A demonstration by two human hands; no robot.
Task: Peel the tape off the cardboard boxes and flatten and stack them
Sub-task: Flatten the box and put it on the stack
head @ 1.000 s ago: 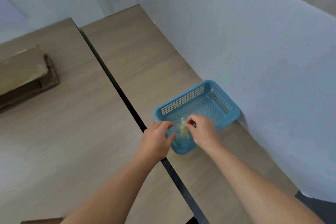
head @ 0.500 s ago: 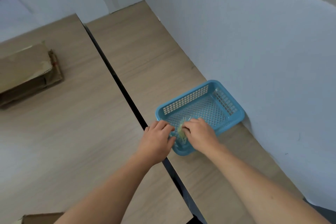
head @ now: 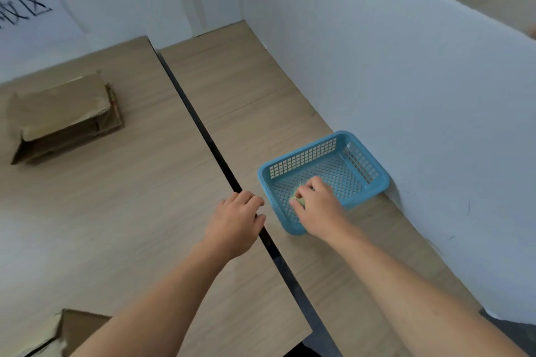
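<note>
One wad of peeled tape [head: 299, 200] is pinched by the right hand [head: 317, 211], low inside the blue basket [head: 304, 156]. Open the grip fully so the adhesive releases. Left hand [head: 235, 220], just beside the grip, hangs loosely curled, empty. Flattened cardboard boxes [head: 63, 116] lie well left of it.

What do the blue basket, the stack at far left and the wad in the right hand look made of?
The blue basket: moulded plastic, faintly glossy, given its even colour and regular grid holes. The stack: matt brown cardboard, with creased flaps and ragged edges. The wad pinched by the right hand: probably crumpled yellowish tape, but too small to be sure.
</note>
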